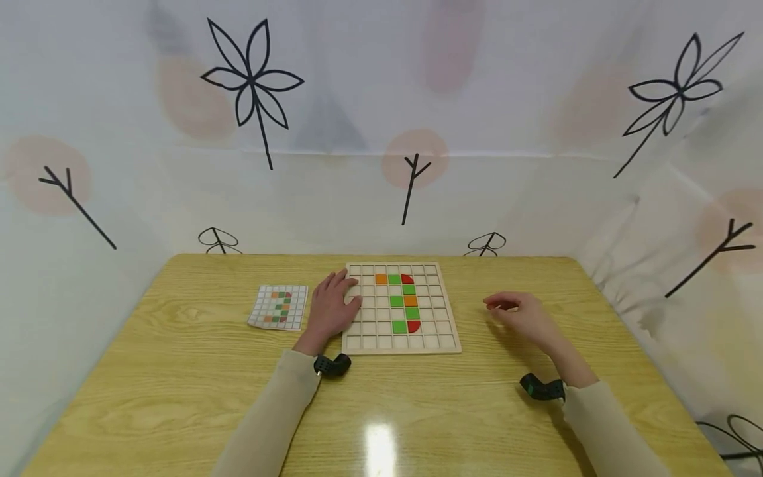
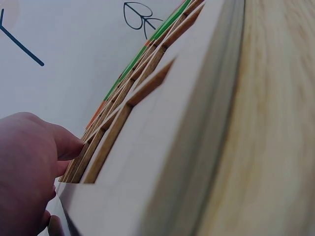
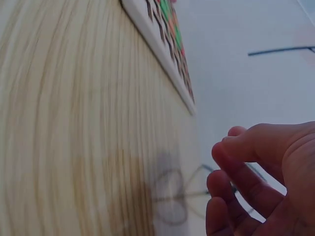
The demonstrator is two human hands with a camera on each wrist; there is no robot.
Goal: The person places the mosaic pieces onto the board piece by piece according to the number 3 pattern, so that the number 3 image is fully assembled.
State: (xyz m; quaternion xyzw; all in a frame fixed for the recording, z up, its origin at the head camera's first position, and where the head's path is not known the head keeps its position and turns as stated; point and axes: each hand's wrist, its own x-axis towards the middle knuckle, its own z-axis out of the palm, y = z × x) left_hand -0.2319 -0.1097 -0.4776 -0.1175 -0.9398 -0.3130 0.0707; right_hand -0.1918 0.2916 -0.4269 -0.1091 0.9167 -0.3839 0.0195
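My left hand (image 1: pixel 335 306) rests at the left edge of a square wooden grid board (image 1: pixel 447 339), fingers spread over its border, thumb on the cells. In the left wrist view the thumb (image 2: pixel 71 145) touches the grid ribs. Green tiles (image 1: pixel 394 279), orange tiles (image 1: pixel 410 301) and rounded red tiles (image 1: pixel 414 326) fill cells in a shape like a 3. My right hand (image 1: pixel 521 317) hovers right of the board, thumb and fingertips drawn together. A reddish spot shows at the fingertips; I cannot tell whether a tile is pinched there.
A small paper card (image 1: pixel 279 308) printed with a coloured grid pattern lies left of the board, beside my left hand. Everything lies on a wood-grain table (image 1: pixel 429 411). A white cloth (image 1: pixel 357 199) with plant drawings stands behind the table and along its sides.
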